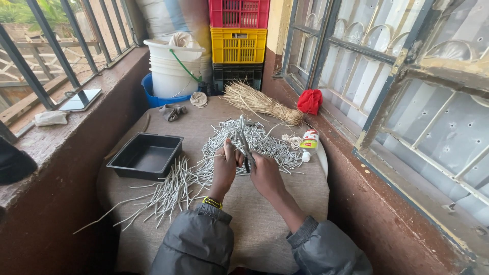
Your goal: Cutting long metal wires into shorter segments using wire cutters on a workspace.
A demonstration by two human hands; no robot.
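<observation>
Both grey sleeves are stretched forward; scissors (245,145) are gripped closed-fisted by the right hand (266,174), a thin stick (pale) pinched by the left hand (226,165) over the desk (254,224).

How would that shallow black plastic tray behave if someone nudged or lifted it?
The shallow black plastic tray looks thin-walled and holds nothing, so it is probably light. Its flat, wide base suggests sliding rather than tipping. The coarse brown cloth beneath may add some drag.

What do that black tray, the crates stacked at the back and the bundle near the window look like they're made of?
The black tray looks like moulded plastic: smooth, faintly glossy walls. The crates, red, yellow and black, seem rigid plastic, given their even lattice sides. The bundle appears to be dried grass or straw, pale, fibrous and matte, perhaps a hand broom.
</observation>
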